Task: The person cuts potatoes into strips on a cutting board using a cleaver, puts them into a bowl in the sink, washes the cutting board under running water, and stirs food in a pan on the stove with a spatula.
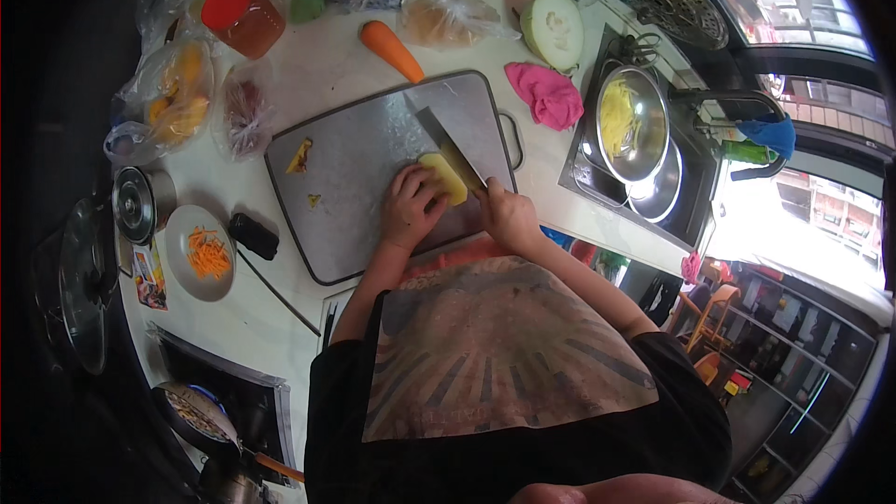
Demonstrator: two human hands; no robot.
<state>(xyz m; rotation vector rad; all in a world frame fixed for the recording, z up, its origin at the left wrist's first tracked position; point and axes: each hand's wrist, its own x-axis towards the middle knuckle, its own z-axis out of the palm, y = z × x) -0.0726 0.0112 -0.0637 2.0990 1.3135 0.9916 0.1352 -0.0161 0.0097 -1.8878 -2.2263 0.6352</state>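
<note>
A grey cutting board (350, 175) with a dark rim lies before me. My left hand (414, 206) rests on a pale yellow peeled piece (446, 178), possibly potato, its fingers bent over the left side and holding it to the board. My right hand (505, 213) grips the handle of a kitchen knife (451, 147). The blade lies along the right side of the yellow piece, its tip pointing away from me; whether it touches the piece I cannot tell. Two small brownish-yellow scraps (299, 156) lie on the board's left part.
Beyond the board are a carrot (392, 50), a pink cloth (546, 96) and a halved pale melon or gourd (553, 29). At right, a steel bowl (632, 124) of yellow shreds stands over the sink. A plate (201, 252) of carrot shreds and a frying pan (198, 418) are at left.
</note>
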